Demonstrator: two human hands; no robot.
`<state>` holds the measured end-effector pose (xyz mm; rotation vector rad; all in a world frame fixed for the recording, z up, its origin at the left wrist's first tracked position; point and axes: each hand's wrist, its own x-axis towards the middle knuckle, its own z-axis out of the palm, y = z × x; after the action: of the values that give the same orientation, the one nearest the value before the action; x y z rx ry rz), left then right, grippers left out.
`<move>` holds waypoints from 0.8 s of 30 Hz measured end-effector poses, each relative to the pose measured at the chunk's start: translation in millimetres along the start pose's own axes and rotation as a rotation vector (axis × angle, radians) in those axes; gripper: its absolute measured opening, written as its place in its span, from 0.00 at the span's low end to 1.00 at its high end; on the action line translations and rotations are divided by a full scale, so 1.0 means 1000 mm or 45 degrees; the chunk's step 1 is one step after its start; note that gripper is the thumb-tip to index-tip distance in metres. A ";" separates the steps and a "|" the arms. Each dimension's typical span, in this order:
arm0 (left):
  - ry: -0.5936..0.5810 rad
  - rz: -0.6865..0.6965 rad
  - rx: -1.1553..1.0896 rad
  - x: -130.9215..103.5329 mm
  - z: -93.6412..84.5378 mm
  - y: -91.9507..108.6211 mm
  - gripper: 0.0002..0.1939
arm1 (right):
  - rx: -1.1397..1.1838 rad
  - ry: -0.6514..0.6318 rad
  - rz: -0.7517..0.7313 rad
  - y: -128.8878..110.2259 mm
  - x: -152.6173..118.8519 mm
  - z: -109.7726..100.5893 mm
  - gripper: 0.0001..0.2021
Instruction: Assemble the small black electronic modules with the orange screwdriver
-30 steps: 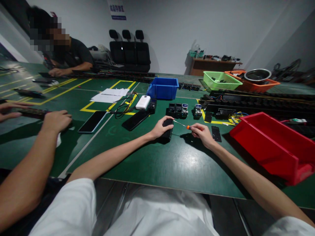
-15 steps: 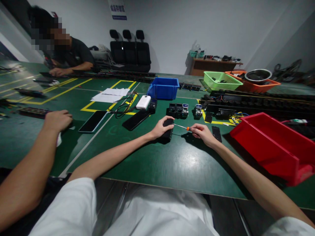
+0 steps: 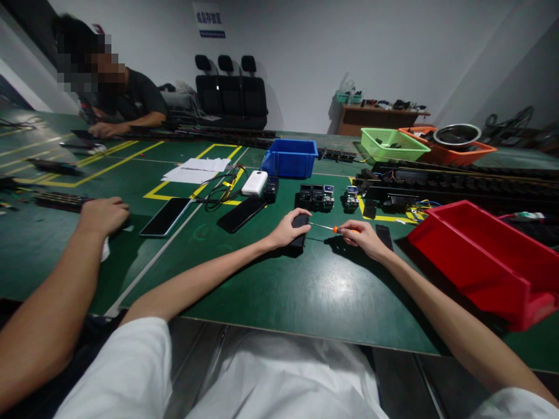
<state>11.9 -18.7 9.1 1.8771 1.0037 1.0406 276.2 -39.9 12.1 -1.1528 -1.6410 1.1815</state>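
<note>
My left hand (image 3: 287,228) is closed around a black box-shaped part (image 3: 299,240), steadying it on the green table (image 3: 244,285). In my right hand (image 3: 358,237) is a screwdriver (image 3: 335,229) with an orange handle, held almost level. Its thin shaft points left, and the tip reaches the side of the black part near my left thumb. Whether a screw is under the tip is too small to tell. Beyond my hands stand several small black modules (image 3: 311,196) with silver parts. A flat black piece (image 3: 384,237) lies beside my right wrist.
A red bin (image 3: 476,256) stands at the right, a blue bin (image 3: 290,158) further back. Two phones, one a pale-edged phone (image 3: 166,217), lie left of centre near a white power bank (image 3: 254,183). A co-worker's arm (image 3: 74,279) rests at the left; another person sits across.
The screwdriver and both hands have shifted only slightly. My left fingers sit a little differently on the black part, and the screwdriver tip stays at its side.
</note>
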 end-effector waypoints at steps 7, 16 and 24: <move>0.008 0.024 0.042 0.000 0.002 -0.001 0.17 | -0.099 0.021 -0.070 0.000 -0.002 -0.005 0.18; 0.033 0.024 0.038 -0.001 0.002 -0.002 0.17 | 0.279 0.223 -0.009 0.009 0.001 0.001 0.21; 0.101 0.009 0.125 -0.002 0.004 -0.003 0.16 | 0.283 0.284 -0.068 0.009 0.006 0.007 0.21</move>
<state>13.9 -20.0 5.0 1.9320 1.1125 1.0955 270.3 -34.8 2.0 -1.0521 -1.3290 1.1260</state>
